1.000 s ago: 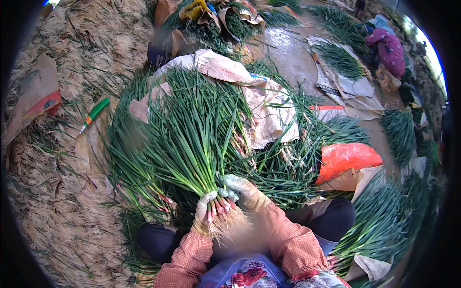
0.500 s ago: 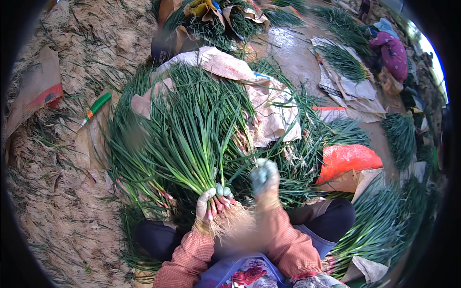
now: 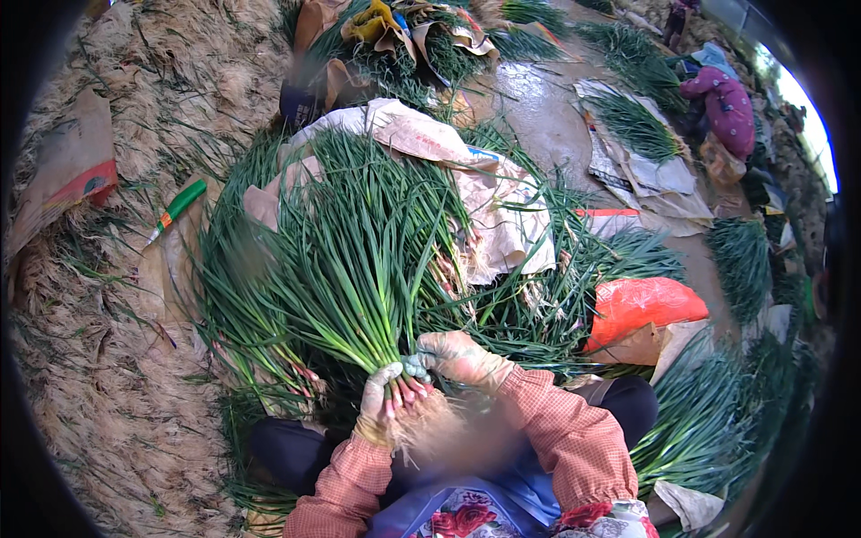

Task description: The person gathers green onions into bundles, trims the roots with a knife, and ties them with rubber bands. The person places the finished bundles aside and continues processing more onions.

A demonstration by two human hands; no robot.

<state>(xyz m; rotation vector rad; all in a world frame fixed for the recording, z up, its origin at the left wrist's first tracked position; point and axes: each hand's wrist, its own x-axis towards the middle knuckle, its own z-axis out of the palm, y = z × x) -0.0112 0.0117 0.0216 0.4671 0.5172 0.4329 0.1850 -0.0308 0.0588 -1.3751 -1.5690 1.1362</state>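
Observation:
My left hand [image 3: 377,399], in a pale glove with blue-green on the fingers, is closed around the lower stems of a bunch of green onions [image 3: 363,296]. Its long leaves fan out away from me. Reddish stem bases and pale stringy roots [image 3: 421,417] stick out below the grip, toward my lap. My right hand [image 3: 459,359], gloved too, reaches in from the right. Its curled fingers press against the same stems, touching the left fingers; their tips are partly hidden. More green onions [image 3: 296,368] lie to the left of the bunch.
A knife [image 3: 177,211] with a green handle rests at the left, on pale root-like litter [image 3: 108,359]. Pale sacking [image 3: 507,211] lies across the heap ahead. An orange-red bag [image 3: 641,309] sits at the right. Further off, a person in purple [image 3: 726,108] bends near other bundles.
My right hand, blurred and apart from the bunch half a second ago, has come left onto the stems beside my left hand. The left hand keeps its hold on the bunch.

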